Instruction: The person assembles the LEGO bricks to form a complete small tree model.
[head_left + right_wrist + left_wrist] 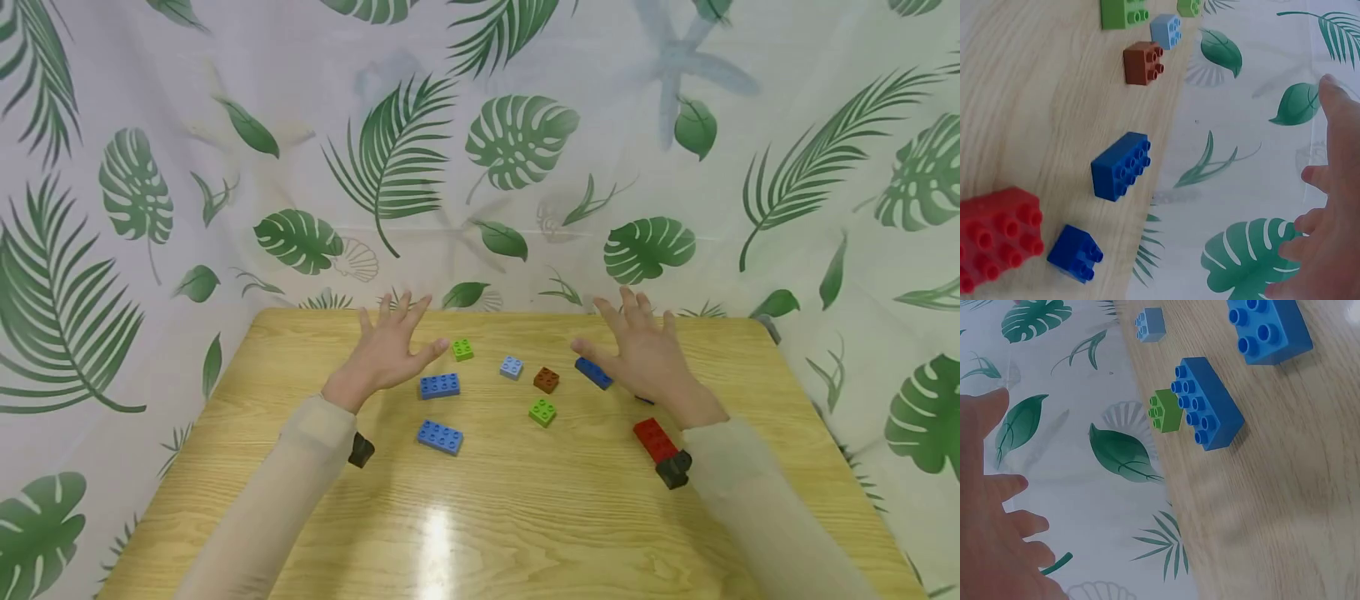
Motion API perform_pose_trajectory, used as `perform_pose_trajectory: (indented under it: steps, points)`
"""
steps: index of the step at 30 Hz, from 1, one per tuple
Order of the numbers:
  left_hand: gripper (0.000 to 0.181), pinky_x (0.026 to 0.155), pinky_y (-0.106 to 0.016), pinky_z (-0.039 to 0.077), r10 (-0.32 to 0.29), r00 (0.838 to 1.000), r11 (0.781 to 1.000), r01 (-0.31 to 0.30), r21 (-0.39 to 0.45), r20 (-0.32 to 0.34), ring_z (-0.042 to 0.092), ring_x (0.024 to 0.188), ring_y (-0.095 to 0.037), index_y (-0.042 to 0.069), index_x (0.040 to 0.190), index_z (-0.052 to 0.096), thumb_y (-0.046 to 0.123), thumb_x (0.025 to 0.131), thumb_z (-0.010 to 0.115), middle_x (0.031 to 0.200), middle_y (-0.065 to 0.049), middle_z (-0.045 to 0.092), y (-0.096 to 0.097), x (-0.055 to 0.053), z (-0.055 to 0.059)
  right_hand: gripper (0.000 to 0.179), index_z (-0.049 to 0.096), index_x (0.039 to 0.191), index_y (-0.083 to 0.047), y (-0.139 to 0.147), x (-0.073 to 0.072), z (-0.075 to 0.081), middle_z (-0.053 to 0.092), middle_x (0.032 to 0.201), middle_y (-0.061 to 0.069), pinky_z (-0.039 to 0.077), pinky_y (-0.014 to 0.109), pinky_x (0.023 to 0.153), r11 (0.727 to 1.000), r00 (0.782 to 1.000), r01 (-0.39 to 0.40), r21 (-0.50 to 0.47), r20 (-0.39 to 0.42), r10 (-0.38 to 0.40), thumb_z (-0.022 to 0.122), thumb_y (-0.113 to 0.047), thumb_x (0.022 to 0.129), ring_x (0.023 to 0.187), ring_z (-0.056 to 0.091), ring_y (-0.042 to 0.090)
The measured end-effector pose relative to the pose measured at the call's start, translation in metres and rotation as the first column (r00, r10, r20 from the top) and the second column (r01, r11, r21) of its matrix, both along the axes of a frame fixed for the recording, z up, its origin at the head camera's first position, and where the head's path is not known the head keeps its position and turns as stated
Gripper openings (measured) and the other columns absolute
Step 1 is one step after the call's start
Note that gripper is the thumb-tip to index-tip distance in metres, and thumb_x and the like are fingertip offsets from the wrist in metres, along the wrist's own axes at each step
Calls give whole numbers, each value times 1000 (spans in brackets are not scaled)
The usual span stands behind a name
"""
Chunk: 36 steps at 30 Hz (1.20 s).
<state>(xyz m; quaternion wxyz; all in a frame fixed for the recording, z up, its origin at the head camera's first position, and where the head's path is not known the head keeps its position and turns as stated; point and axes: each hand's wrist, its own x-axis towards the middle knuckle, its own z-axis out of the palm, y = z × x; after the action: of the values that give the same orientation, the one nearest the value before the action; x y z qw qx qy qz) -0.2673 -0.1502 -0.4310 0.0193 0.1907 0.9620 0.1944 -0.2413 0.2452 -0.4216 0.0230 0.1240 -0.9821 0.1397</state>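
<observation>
Above wooden table: left hand, right hand spread; toy bricks below.

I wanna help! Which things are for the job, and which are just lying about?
Probably for the job: red brick, brown brick, two green bricks, four blue bricks, pale blue brick.
Probably just there: wooden table, leafy cloth, black wrist gadgets.

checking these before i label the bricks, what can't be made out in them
Head view: most of the small dark blue brick, hidden by the right hand.
Head view: near end of the red brick, covered by the black wrist device.
Left wrist view: part of the upper blue brick, cut off by the top edge.
Right wrist view: red brick's end, cut off by the left edge.
</observation>
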Motion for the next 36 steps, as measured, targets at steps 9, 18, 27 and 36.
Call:
perform_pose_trajectory:
  steps: [9,18,27,36]
  points:
    - [85,124,-73,11,-38,997,987,28,160,63,14,161,-48,16,170,19,60,106,50,176,-21,13,1,-3,-13,89,23,169,-11,-11,7,-14,16,172,30,13,78,120,994,999,-40,-105,25,43,51,-65,104,157,19,54]
    - [78,117,-61,42,-10,997,967,-9,254,73,50,145,-44,15,167,30,51,104,60,163,-22,45,4,-10,-33,89,30,166,-7,-20,17,-36,29,171,24,33,67,120,956,995,-13,-294,91,42,58,-62,103,153,34,51]
    - [58,103,-53,55,46,996,927,-70,368,74,67,123,-40,4,153,53,29,102,70,136,-28,66,17,-20,-56,70,53,153,-4,-29,32,-61,57,152,24,48,63,109,917,995,6,-400,97,36,64,-51,103,139,53,49]
    - [54,106,-53,53,99,974,888,-179,423,204,61,130,-39,3,150,57,25,102,68,140,-25,63,27,-29,-76,52,67,139,-3,-38,41,-88,71,133,20,57,55,96,896,995,0,-444,85,42,74,-36,100,118,68,38]
